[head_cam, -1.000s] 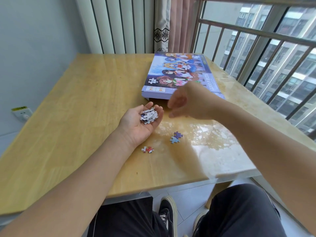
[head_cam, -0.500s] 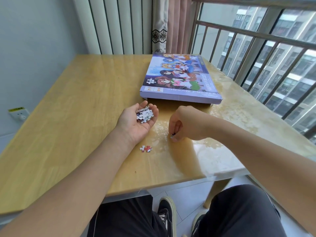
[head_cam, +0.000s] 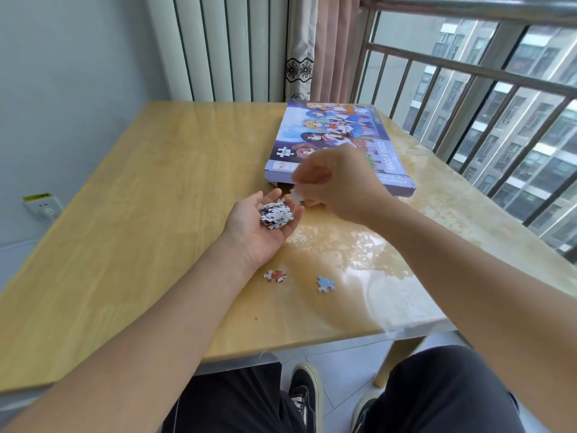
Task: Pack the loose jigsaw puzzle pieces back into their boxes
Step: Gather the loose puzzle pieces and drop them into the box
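My left hand point(head_cam: 254, 228) rests palm up on the wooden table point(head_cam: 140, 214) and cups a small heap of puzzle pieces point(head_cam: 277, 214). Just right of it and slightly above, my right hand point(head_cam: 338, 182) pinches one pale puzzle piece point(head_cam: 296, 195) over the heap's edge. Two loose pieces lie on the table nearer to me: a red-and-white piece point(head_cam: 275, 275) and a light blue piece point(head_cam: 325, 283). A flat purple puzzle box point(head_cam: 331, 132) with cartoon figures on its lid lies behind the hands, partly hidden by my right hand.
A metal window railing point(head_cam: 468, 89) runs along the table's right side. A radiator point(head_cam: 224, 48) and a curtain point(head_cam: 321, 48) stand behind the table. A wall socket point(head_cam: 42, 204) is at the left. My knees and shoes point(head_cam: 304, 395) show below the table's near edge.
My right hand went down to the table by the two bluish pieces, picked one up and lifted it to my left palm. One light blue piece stays on the table.
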{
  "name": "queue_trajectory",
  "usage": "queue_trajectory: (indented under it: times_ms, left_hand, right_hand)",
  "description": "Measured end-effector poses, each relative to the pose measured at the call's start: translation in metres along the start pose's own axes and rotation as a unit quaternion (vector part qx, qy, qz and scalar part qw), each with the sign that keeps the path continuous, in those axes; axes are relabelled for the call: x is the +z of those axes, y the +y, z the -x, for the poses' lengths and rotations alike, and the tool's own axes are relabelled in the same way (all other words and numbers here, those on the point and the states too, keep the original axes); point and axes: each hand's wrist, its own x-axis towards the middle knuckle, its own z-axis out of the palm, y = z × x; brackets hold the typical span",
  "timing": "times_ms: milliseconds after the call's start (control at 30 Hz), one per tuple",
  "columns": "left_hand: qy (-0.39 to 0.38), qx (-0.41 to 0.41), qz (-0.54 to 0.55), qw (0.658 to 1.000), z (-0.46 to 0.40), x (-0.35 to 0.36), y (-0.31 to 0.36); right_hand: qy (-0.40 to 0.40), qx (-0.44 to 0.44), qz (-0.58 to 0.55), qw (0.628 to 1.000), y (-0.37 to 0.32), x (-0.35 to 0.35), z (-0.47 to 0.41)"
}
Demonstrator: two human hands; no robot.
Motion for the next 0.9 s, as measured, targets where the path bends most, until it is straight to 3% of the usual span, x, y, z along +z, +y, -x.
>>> queue_trajectory:
  times_ms: [167,267,333,467,733,900]
  left_hand:
    - [0.0,-0.005,0.031,1.0,0.0,-0.001,0.003]
    - [0.011,0.002,0.049,0.999,-0.002,-0.001,0.005]
    - [0.015,-0.001,0.047,0.999,-0.002,0.001,0.004]
    - [0.014,0.002,0.044,0.999,-0.001,0.0,0.003]
    - [0.006,0.003,0.04,0.999,-0.002,-0.001,0.003]
    - [0.005,0.004,0.034,0.999,-0.001,-0.001,0.003]
  right_hand:
    - [-0.016,-0.041,0.041,0.998,-0.003,-0.009,0.004]
    - [-0.267,-0.005,0.131,0.955,0.006,-0.024,0.028]
    - [-0.36,0.019,0.129,0.924,0.011,-0.019,0.043]
    - [-0.344,0.008,0.121,0.931,0.014,-0.008,0.049]
    - [-0.386,0.008,0.117,0.915,0.01,-0.006,0.045]
    - [-0.36,0.006,0.095,0.928,0.015,-0.002,0.035]
